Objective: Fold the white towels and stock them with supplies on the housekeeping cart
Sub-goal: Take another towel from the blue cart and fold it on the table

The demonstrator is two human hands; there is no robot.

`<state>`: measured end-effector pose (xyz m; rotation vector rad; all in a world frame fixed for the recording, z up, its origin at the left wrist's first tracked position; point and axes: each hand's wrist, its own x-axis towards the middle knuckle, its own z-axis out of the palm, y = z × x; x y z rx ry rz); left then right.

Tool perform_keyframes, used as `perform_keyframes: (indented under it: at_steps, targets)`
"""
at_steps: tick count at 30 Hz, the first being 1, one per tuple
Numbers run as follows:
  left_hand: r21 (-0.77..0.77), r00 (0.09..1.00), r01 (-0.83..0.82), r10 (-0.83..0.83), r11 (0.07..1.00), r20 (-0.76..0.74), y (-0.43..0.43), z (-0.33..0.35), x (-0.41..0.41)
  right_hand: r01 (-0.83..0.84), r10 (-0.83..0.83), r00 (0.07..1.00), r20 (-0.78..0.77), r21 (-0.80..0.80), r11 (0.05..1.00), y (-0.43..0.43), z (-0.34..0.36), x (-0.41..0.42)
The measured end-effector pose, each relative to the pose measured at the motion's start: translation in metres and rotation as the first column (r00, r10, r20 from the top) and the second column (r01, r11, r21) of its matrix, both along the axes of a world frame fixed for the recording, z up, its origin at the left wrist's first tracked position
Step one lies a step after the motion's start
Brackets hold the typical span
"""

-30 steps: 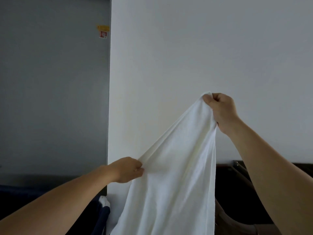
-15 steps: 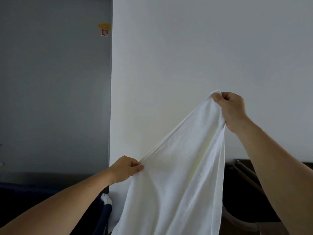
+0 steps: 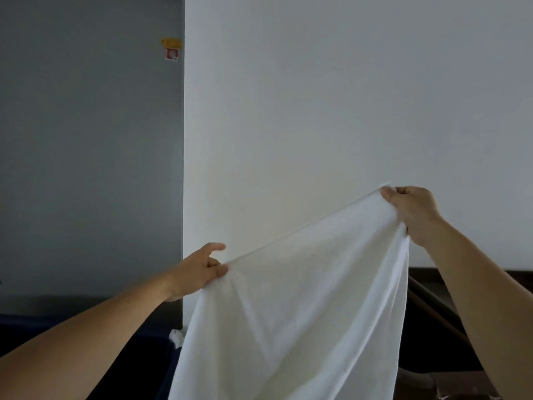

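Note:
A white towel [image 3: 302,307] hangs in the air in front of me, its top edge stretched at a slant from lower left to upper right. My left hand [image 3: 199,272] pinches the lower left end of that edge between thumb and fingers, the index finger sticking out. My right hand [image 3: 412,210] grips the upper right corner, held higher. The towel's lower part runs out of the frame at the bottom. The housekeeping cart is out of view.
A white wall [image 3: 346,111] stands close ahead, with a grey wall [image 3: 86,140] to its left bearing a small yellow and red sticker [image 3: 171,49]. Dark blue fabric [image 3: 155,356] with a bit of white cloth [image 3: 176,336] lies low left. Dark furniture [image 3: 432,327] sits low right.
Both hands have moved apart along the towel's top edge, the right hand going further right. The edge is now stretched longer and the cloth spread wider.

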<state>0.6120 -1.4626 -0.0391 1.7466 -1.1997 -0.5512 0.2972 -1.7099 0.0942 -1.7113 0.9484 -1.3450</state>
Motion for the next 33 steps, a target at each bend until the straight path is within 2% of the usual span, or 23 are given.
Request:
perform_keyframes:
  at_steps: [2, 4, 6, 8, 11, 13, 14, 17, 19, 21, 25, 27, 29, 30, 33]
  targets:
    - [0.007, 0.998, -0.031, 0.031, 0.999, 0.061, -0.007, 0.01, -0.008, 0.042, -0.042, 0.999, -0.016, 0.018, 0.999, 0.001, -0.006, 0.002]
    - [-0.036, 0.995, -0.044, 0.047, 0.998, 0.093, -0.022, 0.024, -0.026, 0.027, -0.033, 0.993, -0.116, -0.051, 0.998, 0.012, -0.014, 0.011]
    - [-0.091, 0.991, -0.033, 0.045, 0.995, 0.127, -0.039, 0.043, -0.051, -0.143, 0.114, 0.966, -0.232, -0.11, 0.984, 0.036, -0.025, 0.029]
    - [-0.125, 0.967, -0.031, 0.061, 0.992, 0.247, -0.055, 0.062, -0.076, -0.349, 0.312, 0.905, -0.29, -0.086, 0.933, 0.062, -0.045, 0.053]
    - [-0.131, 0.917, 0.017, 0.037, 0.991, 0.397, -0.063, 0.078, -0.101, -0.52, 0.515, 0.838, -0.181, 0.024, 0.854, 0.082, -0.079, 0.074]
    - [-0.124, 0.925, 0.064, -0.012, 0.99, 0.381, -0.061, 0.077, -0.105, -0.561, 0.567, 0.823, -0.039, 0.103, 0.821, 0.083, -0.094, 0.077]
    - [-0.115, 0.934, 0.082, -0.036, 0.99, 0.356, -0.059, 0.074, -0.106, -0.549, 0.555, 0.831, -0.037, 0.106, 0.829, 0.082, -0.097, 0.077]
    - [-0.103, 0.957, 0.071, -0.039, 0.992, 0.287, -0.055, 0.062, -0.106, -0.443, 0.408, 0.867, -0.287, -0.068, 0.894, 0.079, -0.1, 0.079]
    - [-0.106, 0.991, 0.078, -0.065, 0.991, 0.119, -0.05, 0.055, -0.105, -0.396, 0.311, 0.878, -0.364, -0.188, 0.899, 0.077, -0.093, 0.082]
    - [-0.095, 0.988, 0.135, -0.141, 0.986, -0.065, -0.045, 0.048, -0.103, -0.315, 0.215, 0.922, -0.324, -0.301, 0.9, 0.073, -0.075, 0.084]
    - [-0.089, 0.94, 0.257, -0.27, 0.962, -0.206, -0.035, 0.043, -0.098, -0.144, 0.117, 0.989, -0.087, -0.456, 0.878, 0.061, -0.028, 0.083]
    - [-0.095, 0.949, 0.268, -0.279, 0.959, -0.149, -0.032, 0.045, -0.094, -0.135, 0.107, 0.991, -0.086, -0.475, 0.869, 0.057, -0.018, 0.086]
    - [-0.057, 0.966, 0.258, -0.257, 0.964, 0.013, -0.027, 0.043, -0.087, -0.186, 0.099, 0.973, -0.207, -0.457, 0.87, 0.055, -0.018, 0.091]
    - [-0.046, 0.967, 0.251, -0.248, 0.967, 0.052, -0.024, 0.041, -0.083, -0.181, 0.089, 0.972, -0.219, -0.446, 0.876, 0.051, -0.019, 0.093]
    - [0.012, 0.942, 0.334, -0.334, 0.942, -0.04, -0.007, 0.03, -0.067, -0.04, 0.03, 0.999, -0.033, -0.373, 0.927, 0.038, -0.012, 0.089]
